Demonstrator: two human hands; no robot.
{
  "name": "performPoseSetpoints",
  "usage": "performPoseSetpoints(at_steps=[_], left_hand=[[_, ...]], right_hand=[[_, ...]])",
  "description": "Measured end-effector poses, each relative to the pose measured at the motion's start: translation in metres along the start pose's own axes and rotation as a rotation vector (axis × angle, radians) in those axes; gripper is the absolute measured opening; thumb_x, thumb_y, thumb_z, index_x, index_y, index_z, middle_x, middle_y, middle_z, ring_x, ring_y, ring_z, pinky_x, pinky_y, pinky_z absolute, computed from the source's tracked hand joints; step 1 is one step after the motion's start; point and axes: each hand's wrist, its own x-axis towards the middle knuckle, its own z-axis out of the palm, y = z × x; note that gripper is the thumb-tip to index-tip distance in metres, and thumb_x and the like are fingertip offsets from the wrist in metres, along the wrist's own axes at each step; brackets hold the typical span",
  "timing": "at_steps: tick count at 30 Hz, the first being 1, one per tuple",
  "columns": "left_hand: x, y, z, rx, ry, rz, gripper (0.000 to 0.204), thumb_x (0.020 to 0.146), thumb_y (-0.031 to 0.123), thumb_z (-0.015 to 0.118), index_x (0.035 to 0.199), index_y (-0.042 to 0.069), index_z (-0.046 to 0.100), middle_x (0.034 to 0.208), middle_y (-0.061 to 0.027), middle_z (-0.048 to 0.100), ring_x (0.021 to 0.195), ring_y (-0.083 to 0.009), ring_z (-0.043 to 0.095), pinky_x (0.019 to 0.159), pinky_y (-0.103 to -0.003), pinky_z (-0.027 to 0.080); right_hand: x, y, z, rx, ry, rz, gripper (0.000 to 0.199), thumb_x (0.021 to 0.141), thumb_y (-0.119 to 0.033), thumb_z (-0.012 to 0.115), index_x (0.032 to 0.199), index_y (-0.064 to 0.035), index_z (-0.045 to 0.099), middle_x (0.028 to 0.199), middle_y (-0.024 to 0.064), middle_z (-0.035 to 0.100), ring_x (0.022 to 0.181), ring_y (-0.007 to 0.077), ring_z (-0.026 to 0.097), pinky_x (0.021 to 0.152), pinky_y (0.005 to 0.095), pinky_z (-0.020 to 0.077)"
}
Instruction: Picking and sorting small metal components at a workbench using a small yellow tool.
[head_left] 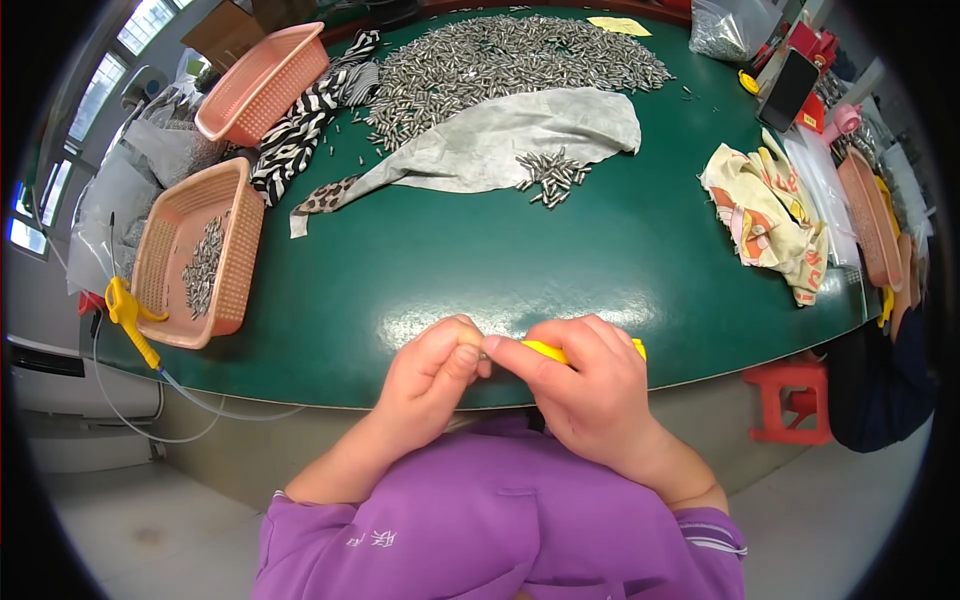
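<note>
My left hand (432, 372) is closed at the near edge of the green table, its thumb and fingers pinching a small metal piece (484, 354) that is mostly hidden. My right hand (595, 385) is wrapped round a yellow-handled tool (548, 351), whose end shows past the outer side of the hand. The tips of both hands meet at the metal piece. Farther out on the table, a small pile of metal pins (551, 178) lies at the edge of a grey cloth (480, 150). Behind the cloth spreads a large heap of similar silvery pins (500, 58).
At left stand a pink basket (250, 225) with metal pins, another pink basket (265, 88), a zebra-striped cloth (290, 150) and a yellow air gun (128, 318) with a hose. At right are a patterned cloth (765, 215), a phone (789, 90), a red stool (788, 400) and another person's arm (905, 340).
</note>
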Motion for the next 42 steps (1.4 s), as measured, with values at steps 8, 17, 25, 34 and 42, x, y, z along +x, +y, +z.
performPoseSetpoints(at_steps=[8,17,25,34,42], left_hand=[[0.000,-0.004,-0.001,-0.110,-0.029,0.071,0.017,0.101,0.013,0.046,0.091,0.004,0.056,0.089,-0.0054,0.055,0.075,-0.0113,0.051,0.070,-0.025,0.045],[0.000,-0.005,0.000,-0.111,-0.008,0.126,0.009,0.098,0.007,0.051,0.096,0.002,0.058,0.095,-0.0074,0.057,0.083,-0.0132,0.055,0.074,-0.026,0.047],[0.001,-0.008,0.004,-0.136,0.021,0.164,0.005,0.096,0.007,0.056,0.099,0.002,0.055,0.094,-0.0080,0.056,0.083,-0.0138,0.055,0.076,-0.026,0.047],[-0.002,-0.012,0.002,-0.108,0.044,0.154,0.006,0.094,0.007,0.059,0.098,0.003,0.057,0.095,-0.0076,0.057,0.084,-0.0142,0.056,0.076,-0.027,0.047],[-0.001,-0.012,0.002,-0.057,0.073,0.169,0.007,0.090,0.004,0.064,0.095,0.003,0.061,0.093,-0.0071,0.061,0.085,-0.0166,0.058,0.075,-0.028,0.048]], right_hand=[[0.000,0.005,0.001,-0.096,0.093,0.024,0.043,0.072,-0.007,0.066,0.112,-0.0215,0.069,0.089,0.0003,0.057,0.074,0.0195,0.056,0.062,0.0327,0.0448],[0.001,0.002,-0.003,0.110,0.120,0.091,0.025,0.076,-0.010,0.071,0.100,-0.0101,0.066,0.083,0.0033,0.061,0.070,0.0214,0.058,0.060,0.0332,0.0457],[-0.004,0.007,-0.003,0.088,0.067,0.062,0.024,0.071,-0.007,0.070,0.093,-0.0104,0.064,0.080,0.0039,0.062,0.070,0.0233,0.060,0.061,0.0344,0.0478],[0.001,0.000,-0.006,0.120,-0.008,0.067,0.039,0.075,-0.012,0.069,0.114,-0.0124,0.066,0.087,0.0036,0.061,0.074,0.0220,0.059,0.065,0.0339,0.0481],[-0.001,0.004,-0.001,0.127,0.012,-0.008,0.037,0.075,-0.009,0.069,0.112,-0.0177,0.068,0.082,0.0004,0.061,0.066,0.0188,0.058,0.057,0.0305,0.0474]])
